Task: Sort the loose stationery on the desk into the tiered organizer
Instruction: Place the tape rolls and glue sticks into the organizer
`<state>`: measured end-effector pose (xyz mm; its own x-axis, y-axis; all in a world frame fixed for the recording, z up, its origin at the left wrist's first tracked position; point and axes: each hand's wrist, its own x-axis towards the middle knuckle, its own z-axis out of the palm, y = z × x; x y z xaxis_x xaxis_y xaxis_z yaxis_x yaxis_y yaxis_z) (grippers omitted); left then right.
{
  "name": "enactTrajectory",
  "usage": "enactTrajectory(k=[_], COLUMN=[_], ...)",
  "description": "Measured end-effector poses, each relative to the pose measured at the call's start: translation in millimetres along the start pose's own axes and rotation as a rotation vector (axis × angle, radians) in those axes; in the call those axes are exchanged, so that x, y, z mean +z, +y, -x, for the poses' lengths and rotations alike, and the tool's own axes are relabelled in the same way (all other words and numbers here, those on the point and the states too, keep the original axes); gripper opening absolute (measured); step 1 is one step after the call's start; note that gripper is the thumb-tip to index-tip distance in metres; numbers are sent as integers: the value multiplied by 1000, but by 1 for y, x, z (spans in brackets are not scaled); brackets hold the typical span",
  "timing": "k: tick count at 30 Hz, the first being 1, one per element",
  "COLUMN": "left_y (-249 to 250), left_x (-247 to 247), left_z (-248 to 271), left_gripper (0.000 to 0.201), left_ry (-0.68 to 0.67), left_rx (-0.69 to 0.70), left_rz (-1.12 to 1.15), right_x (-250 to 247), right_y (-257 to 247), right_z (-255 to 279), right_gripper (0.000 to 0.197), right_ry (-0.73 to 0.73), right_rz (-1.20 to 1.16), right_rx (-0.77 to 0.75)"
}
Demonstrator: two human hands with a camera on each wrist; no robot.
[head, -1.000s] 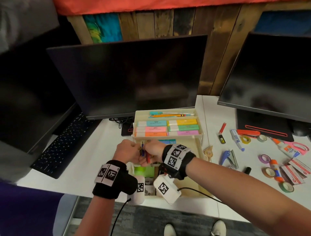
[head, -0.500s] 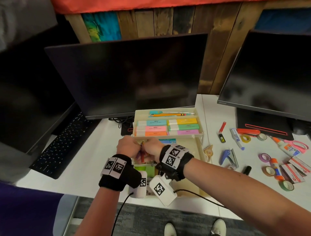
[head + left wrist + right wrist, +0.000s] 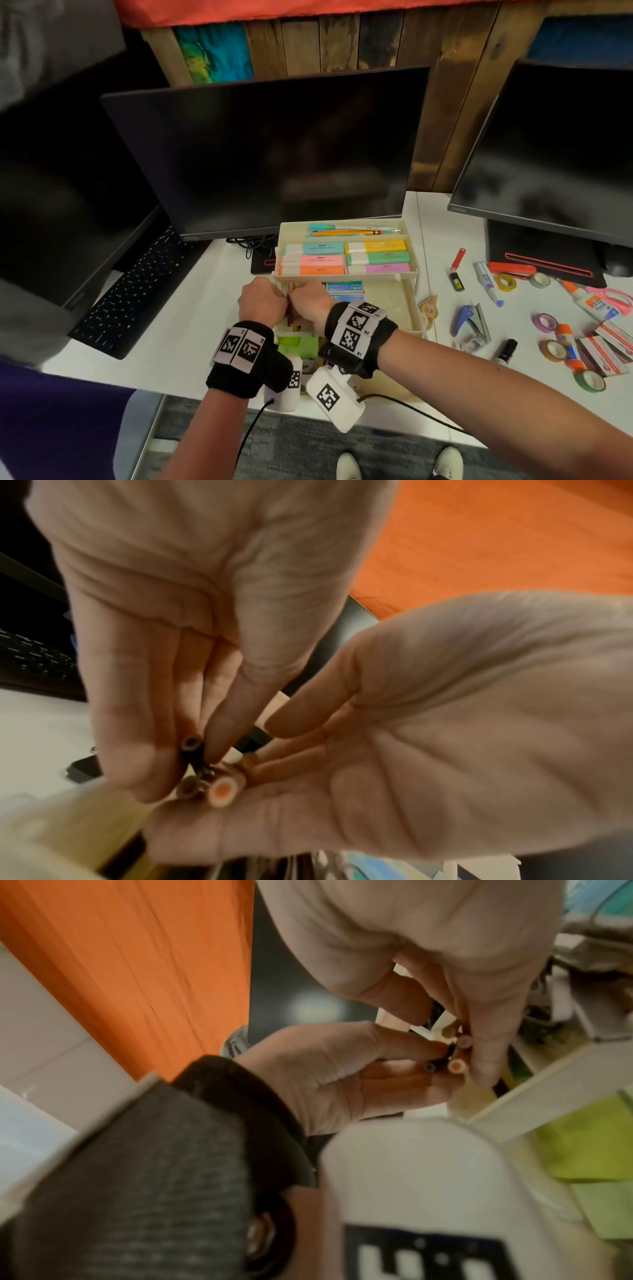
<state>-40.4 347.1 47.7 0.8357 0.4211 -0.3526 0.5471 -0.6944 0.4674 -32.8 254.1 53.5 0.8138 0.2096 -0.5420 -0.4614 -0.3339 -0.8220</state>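
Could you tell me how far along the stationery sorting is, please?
Partly done. The organizer's top tier already holds highlighters and pencils; staple boxes sit on the tier below. In hand: both hands, left and right, grip a bundle of pencils over that tier. Left on the desk: tape rolls, glue, scissors and stapler.

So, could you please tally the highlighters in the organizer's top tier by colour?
Teal highlighter: 1
Pink highlighter: 1
Orange highlighter: 1
Yellow highlighter: 1
Green highlighter: 1
Purple highlighter: 1
Total: 6
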Motion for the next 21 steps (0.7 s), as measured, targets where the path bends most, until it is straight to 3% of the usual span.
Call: enactTrajectory(k=[6, 10, 14, 17, 19, 21], left_y=[1, 1, -4, -12, -14, -14], left_x=[-2, -1, -3, -5, -6, -6], left_z=[3, 9, 18, 25, 28, 28], left_gripper=[23, 20, 15, 5, 12, 19], left_ry=[-9, -17, 10, -46, -119, -165], left_rx=[13, 56, 117, 179, 223, 254], left_rz=[-70, -90, -76, -50, -36, -31], right_x=[-7, -19, -40, -61, -68, -66], right_y=[3, 7, 8, 17, 27, 37], right_z=[7, 10, 25, 35, 40, 43], right_gripper=[25, 30, 31, 24, 22, 32], right_ry=[-114, -165, -152, -39, -28, -86], right_rz=[-30, 130, 303, 609, 831, 994], right_rx=[34, 42, -179, -429, -506, -543])
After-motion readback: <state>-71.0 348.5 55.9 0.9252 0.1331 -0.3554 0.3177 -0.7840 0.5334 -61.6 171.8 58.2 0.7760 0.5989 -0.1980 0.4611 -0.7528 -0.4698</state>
